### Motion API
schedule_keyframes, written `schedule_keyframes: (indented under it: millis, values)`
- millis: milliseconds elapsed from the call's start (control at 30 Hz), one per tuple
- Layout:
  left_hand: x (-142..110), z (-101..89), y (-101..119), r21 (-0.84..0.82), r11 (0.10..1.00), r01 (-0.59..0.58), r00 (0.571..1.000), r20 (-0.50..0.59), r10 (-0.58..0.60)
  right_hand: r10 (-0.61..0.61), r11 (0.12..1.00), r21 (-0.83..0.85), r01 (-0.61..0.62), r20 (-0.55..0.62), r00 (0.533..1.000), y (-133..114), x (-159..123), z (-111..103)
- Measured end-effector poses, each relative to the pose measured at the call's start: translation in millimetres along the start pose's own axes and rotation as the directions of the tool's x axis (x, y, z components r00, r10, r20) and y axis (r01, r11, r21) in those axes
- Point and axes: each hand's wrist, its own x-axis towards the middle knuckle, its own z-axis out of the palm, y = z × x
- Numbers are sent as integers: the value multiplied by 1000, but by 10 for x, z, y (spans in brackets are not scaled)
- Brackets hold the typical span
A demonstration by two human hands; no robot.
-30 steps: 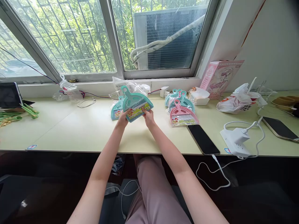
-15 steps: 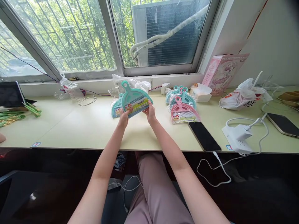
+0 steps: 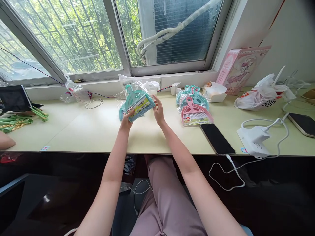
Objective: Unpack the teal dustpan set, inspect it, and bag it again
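Note:
My left hand (image 3: 127,120) grips the lower left corner of a teal mini dustpan-and-brush set (image 3: 137,100) in clear wrap, holding it tilted above the pale green table (image 3: 98,131). Under it lies another teal set (image 3: 121,113), mostly hidden. My right hand (image 3: 158,111) is just right of the held set, fingers spread, touching or nearly touching its right edge. To the right lies a pile of wrapped sets with a pink one (image 3: 195,115) on top and teal ones (image 3: 190,95) behind.
A black phone (image 3: 217,139) on a white cable lies at the table edge, beside a white charger block (image 3: 254,141). Further right are a second phone (image 3: 304,124), a white plastic bag (image 3: 261,96) and a pink box (image 3: 240,67). At left are a tablet (image 3: 13,98), green sticks (image 3: 17,119) and another person's arm (image 3: 6,141).
The teal set has moved left and tilted, held now by my left hand alone. My right hand has let go and opened beside it.

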Motion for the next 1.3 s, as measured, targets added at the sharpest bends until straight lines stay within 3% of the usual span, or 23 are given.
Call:
schedule_keyframes:
  millis: [167,367,600,767,867,1000,1067,1200,1300]
  values:
    - [-31,19,2,-41,999,16,1000,16,-15,-39,997,-69,42,38,999,8,11,-59]
    - [-33,-16,-23,-43,999,33,998,46,-31,-86,995,-39,87,45,995,23,8,-27]
    - [-32,-15,-6,-211,975,64,998,-4,-67,-196,969,-129,212,126,972,87,95,-32]
    - [-4,-41,-21,-228,971,70,997,-25,-78,-203,952,-211,220,99,974,158,145,-65]
    - [3,-61,-27,-224,972,73,997,-14,-78,-240,896,-359,261,104,965,186,124,-71]
    - [-8,-86,-21,-201,976,89,996,-12,-94,-300,691,-626,362,207,931,204,55,-84]
    - [-17,-105,-15,-187,977,105,994,-10,-109,-309,633,-683,364,208,928,208,29,-91]
    - [-30,-142,-4,-180,974,135,990,-10,-139,-292,642,-699,315,157,943,197,28,-111]
    - [-33,-157,-8,-190,969,157,987,-15,-163,-248,670,-677,304,181,952,171,47,-133]
